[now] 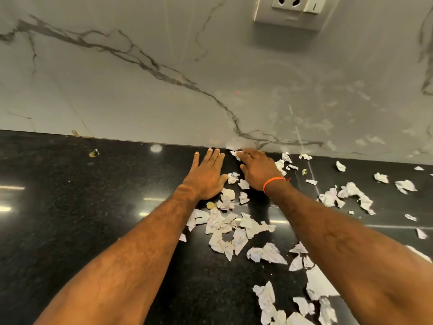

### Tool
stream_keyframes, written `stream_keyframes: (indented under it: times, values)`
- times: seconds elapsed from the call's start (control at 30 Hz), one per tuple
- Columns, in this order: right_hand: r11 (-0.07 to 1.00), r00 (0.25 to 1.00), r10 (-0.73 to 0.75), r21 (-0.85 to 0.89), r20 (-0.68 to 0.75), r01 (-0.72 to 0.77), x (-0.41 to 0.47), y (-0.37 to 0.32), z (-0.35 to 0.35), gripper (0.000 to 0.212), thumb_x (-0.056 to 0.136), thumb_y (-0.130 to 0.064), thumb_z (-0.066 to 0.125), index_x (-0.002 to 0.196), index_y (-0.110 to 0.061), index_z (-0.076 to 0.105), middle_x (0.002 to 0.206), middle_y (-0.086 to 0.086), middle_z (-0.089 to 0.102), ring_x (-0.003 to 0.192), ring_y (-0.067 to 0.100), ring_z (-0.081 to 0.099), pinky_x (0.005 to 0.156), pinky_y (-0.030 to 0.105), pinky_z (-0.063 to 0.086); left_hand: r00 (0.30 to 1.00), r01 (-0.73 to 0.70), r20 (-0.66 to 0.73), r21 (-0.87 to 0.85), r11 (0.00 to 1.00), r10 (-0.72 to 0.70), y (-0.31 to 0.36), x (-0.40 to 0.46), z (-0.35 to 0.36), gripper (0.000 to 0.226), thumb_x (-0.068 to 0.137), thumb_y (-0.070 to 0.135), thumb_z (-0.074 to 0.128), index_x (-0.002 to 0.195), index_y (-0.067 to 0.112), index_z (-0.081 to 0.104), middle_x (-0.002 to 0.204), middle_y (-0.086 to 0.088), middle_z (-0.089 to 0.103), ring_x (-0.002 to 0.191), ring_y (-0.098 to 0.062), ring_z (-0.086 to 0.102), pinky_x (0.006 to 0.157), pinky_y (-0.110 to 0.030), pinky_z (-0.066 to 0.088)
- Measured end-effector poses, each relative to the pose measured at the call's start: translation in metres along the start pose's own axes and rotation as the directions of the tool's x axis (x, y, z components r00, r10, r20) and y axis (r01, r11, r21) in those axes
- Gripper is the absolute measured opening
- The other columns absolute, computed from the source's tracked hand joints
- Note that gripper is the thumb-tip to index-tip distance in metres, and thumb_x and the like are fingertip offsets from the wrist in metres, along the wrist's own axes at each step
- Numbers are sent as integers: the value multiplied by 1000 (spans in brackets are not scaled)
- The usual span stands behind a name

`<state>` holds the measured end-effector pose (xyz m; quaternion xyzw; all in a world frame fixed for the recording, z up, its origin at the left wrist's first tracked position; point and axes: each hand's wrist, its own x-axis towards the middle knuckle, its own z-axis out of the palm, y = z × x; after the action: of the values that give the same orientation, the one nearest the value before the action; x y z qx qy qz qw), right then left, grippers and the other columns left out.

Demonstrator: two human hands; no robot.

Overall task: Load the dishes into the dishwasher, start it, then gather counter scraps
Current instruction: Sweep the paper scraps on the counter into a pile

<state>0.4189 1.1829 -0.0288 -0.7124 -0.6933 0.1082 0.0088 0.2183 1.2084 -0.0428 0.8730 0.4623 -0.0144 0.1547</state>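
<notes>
Head view: my left hand lies flat with fingers straight on the black worktop, near its back edge. My right hand curls its fingertips onto one paper scrap at that edge (whether pinched I cannot tell). The other torn paper scraps are strewn from the back edge to the front right. They look feather-light, soft and crumpled, so I'd sweep them together with flat palms, not pick singly.
</notes>
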Motion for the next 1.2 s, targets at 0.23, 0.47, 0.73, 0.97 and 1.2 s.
stream_keyframes:
  times: [0.23, 0.47, 0.73, 0.97, 1.2]
  values:
    - [991, 979, 6, 133, -205, 22, -67, 11, 16, 46, 83, -26, 36, 104, -15, 76, 109, 8, 70, 101, 30, 62, 91, 40, 51, 979, -195, 12, -204, 959, 202, 46, -43, 5, 63, 108, 40, 34, 162, 16, 13, 169, -4, 15, 156, -17, 4, 127, -43, -2]
    - [990, 989, -25, 131, -146, 44, -33, -28, -15, 43, 90, -15, 51, 133, -15, 59, 142, 8, 53, 129, 30, 48, 106, 49, 43, 995, -84, -66, -218, 972, 71, 21, -89, -9, 60, 107, 44, 34, 161, 22, 20, 168, -1, 17, 156, -15, 9, 128, -42, 3]
    - [998, 998, -54, 15, 32, 54, 8, -57, -15, 51, 88, -13, 52, 140, -13, 55, 145, 11, 50, 130, 36, 46, 108, 47, 42, 998, 44, -35, -223, 974, -53, -23, -119, -14, 58, 105, 44, 36, 157, 20, 30, 163, -5, 32, 152, -26, 25, 124, -50, 20]
    - [996, 993, -59, -80, -104, 51, -66, -83, 0, 33, 88, -22, 45, 103, -11, 72, 106, 12, 68, 99, 34, 61, 83, 43, 52, 974, 184, -103, -173, 968, -204, -54, -193, -9, 57, 104, 47, 41, 155, 21, 38, 164, -3, 32, 153, -21, 23, 125, -46, 15]
    - [975, 974, -223, 3, 32, 223, -98, -154, 14, 55, 103, -46, 36, 154, -26, 34, 164, 4, 25, 149, 31, 23, 119, 51, 25, 968, 199, -127, -134, 971, -216, -80, -250, 0, 63, 104, 51, 39, 158, 19, 31, 168, -5, 19, 156, -22, 10, 127, -47, 6]
